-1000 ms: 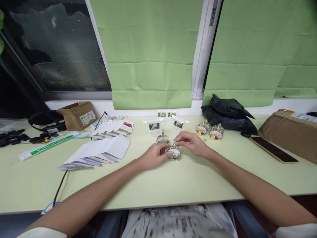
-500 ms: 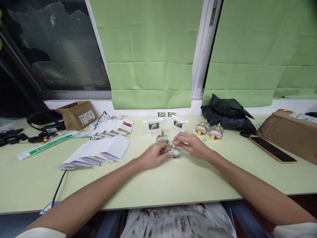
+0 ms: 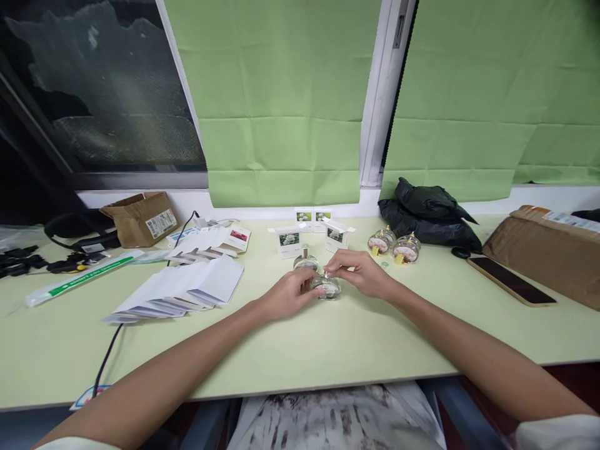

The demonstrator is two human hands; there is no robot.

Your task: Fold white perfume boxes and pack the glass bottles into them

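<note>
A round clear glass perfume bottle stands on the table before me. My left hand grips it from the left, thumb in front and fingers behind. From the right, my right hand pinches the top of the same bottle, and its fingertips cover most of the neck. Just behind my left fingers stands a second glass perfume bottle with a silvery top. Beyond it are two open small white boxes with flower pictures, the left box and the right box.
White folded cartons lie at the left, near an open brown box. Two gold-topped bottles stand to the right, before black plastic bags. A phone and a large brown parcel are farther right.
The view has shifted slightly. Both hands keep their places on the bottle, with hardly any visible finger movement.
</note>
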